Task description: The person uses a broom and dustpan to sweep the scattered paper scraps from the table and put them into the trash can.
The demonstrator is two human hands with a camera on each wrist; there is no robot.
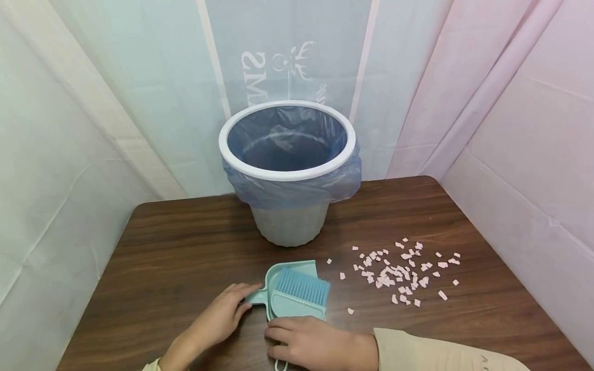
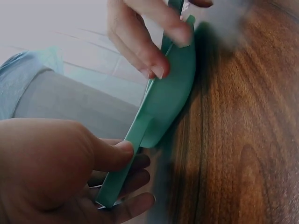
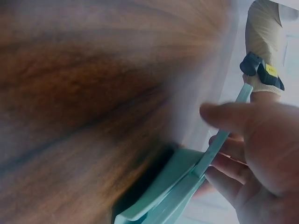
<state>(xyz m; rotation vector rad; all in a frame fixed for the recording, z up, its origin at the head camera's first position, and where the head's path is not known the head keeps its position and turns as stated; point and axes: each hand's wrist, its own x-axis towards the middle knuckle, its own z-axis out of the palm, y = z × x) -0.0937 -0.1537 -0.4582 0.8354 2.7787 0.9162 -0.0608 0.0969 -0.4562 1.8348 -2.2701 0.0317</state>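
Note:
A light green dustpan (image 1: 285, 269) lies on the table, with a matching brush (image 1: 297, 304) resting on it, its blue bristles (image 1: 303, 286) toward the far side. My left hand (image 1: 221, 314) holds the dustpan's handle (image 2: 122, 170), thumb on one side and fingers behind it. Over the brush's handle (image 3: 217, 147) is my right hand (image 1: 315, 342), its fingers loosely bent. In the right wrist view the handle passes between thumb and fingers, the thumb tip standing off it. The handle's looped end (image 1: 281, 365) shows below the hand.
Many small pale paper scraps (image 1: 394, 273) lie scattered on the table's right side, a few strays near the dustpan. Behind stands a bin (image 1: 290, 224) with a white rim (image 1: 287, 175) and blue bag liner (image 1: 343, 180). Pale sheets (image 1: 153, 77) surround the wooden table (image 1: 153, 257).

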